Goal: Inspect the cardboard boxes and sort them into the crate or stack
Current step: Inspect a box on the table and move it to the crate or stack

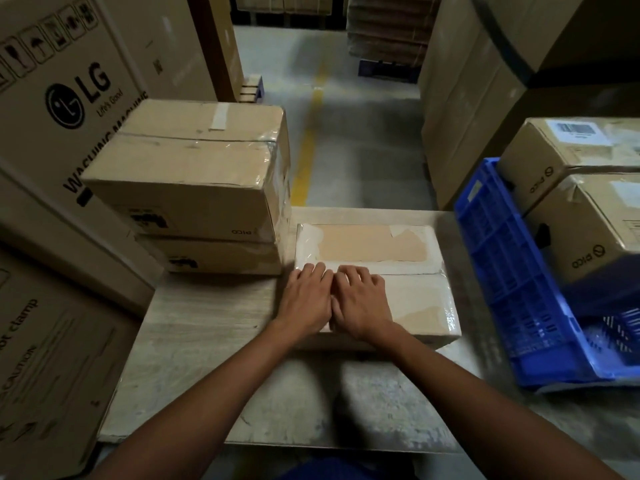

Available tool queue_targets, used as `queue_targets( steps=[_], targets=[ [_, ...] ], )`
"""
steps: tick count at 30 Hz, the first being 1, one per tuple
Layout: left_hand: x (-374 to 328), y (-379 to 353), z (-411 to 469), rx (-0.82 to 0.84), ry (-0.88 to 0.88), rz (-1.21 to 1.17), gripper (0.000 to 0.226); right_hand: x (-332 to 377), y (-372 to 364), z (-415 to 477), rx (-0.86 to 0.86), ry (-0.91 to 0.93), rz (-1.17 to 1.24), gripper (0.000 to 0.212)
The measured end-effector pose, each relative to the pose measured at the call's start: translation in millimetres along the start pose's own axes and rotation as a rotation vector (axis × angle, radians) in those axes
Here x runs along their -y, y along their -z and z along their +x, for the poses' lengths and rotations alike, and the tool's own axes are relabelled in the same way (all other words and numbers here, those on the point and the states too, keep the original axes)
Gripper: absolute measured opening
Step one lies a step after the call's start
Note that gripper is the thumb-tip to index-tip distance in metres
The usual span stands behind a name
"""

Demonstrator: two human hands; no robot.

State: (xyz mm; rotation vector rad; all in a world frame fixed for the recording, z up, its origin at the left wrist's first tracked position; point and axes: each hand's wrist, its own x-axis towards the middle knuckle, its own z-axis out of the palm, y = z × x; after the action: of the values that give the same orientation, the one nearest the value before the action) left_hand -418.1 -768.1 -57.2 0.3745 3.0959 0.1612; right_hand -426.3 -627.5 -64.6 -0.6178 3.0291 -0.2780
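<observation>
Both of your hands, the left hand [306, 299] and the right hand [360, 301], lie flat and touching side by side, fingers relaxed, on the near half of the flat, pale, tape-wrapped cardboard box [408, 252] resting on the whitish wooden table [194, 327]. Just left of it stands the stack of two brown cardboard boxes [194, 174]; to its right sits the tilted blue plastic crate [512, 278], with brown cartons [588, 230] just beyond.

Floor: grey concrete floor [363, 161] ahead of me, a yellow line [304, 157] painted along it.
Left: LG washing-machine cartons [69, 98] (print partly cut off).
Right: plain brown cartons [460, 116], stacked high.
Table: pale worktop [207, 323] before me.
Light: dim.
</observation>
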Motion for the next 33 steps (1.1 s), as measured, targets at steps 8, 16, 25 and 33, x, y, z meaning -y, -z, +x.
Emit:
queue_targets(
  steps=[8,16,25,33],
  targets=[
    [20.6,-0.7,51.8,0.084,0.084,-0.109,0.058,-38.4,14.2,58.8,0.280,-0.009,-0.097,0.085],
    [-0.5,12.1,73.3,0.123,0.140,-0.017,0.056,-53.3,28.3,61.2,0.289,0.027,-0.020,0.082],
    [-48.5,-9.3,80.7,0.136,0.094,-0.124,0.057,-94.5,29.6,36.2,0.286,-0.141,-0.017,0.100],
    [-51.2,1.3,67.6,0.141,0.056,-0.174,0.051,-80.2,36.2,29.1,0.263,-0.163,0.022,0.065]
  ],
)
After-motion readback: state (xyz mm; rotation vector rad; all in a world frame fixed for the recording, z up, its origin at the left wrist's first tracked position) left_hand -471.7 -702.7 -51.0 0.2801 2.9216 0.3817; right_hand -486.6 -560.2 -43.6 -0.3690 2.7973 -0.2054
